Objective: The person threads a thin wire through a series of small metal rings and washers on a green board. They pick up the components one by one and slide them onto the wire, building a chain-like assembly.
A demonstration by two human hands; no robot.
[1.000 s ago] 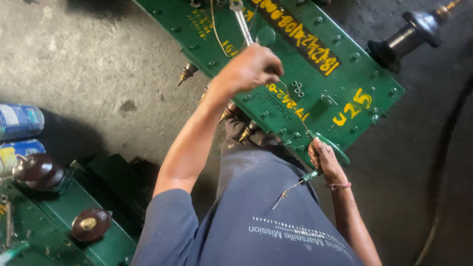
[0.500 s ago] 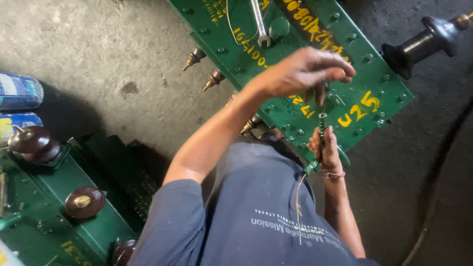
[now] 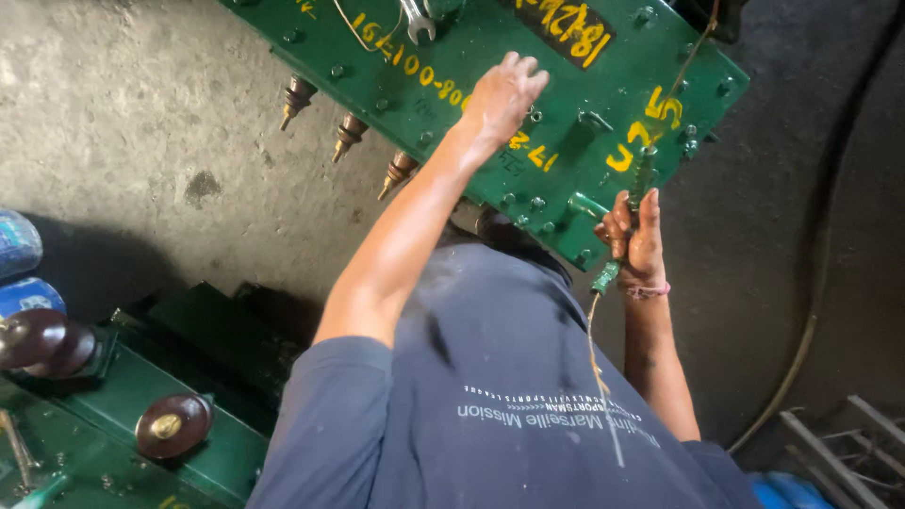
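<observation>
A green metal transformer cover (image 3: 471, 57) with yellow painted marks lies across the top of the head view. My left hand (image 3: 504, 94) reaches over it palm down, fingers loosely apart and holding nothing, right beside small bolts (image 3: 534, 117). My right hand (image 3: 633, 236) is at the cover's near edge, closed around a long green threaded rod (image 3: 642, 174) that stands almost upright. A thin wire (image 3: 594, 339) hangs from the rod's lower end over my blue-grey shirt.
A wrench (image 3: 415, 19) lies on the cover. Three brown terminal studs (image 3: 349, 134) stick out of its left side. A second green unit (image 3: 113, 415) with brown insulators (image 3: 172, 426) is at lower left, with blue cans (image 3: 19, 247) beside it. At right, a hose (image 3: 811, 330) crosses the concrete floor.
My left hand has let go of the rod's top and moved up and left over the cover. My right hand has lifted slightly, still holding the rod.
</observation>
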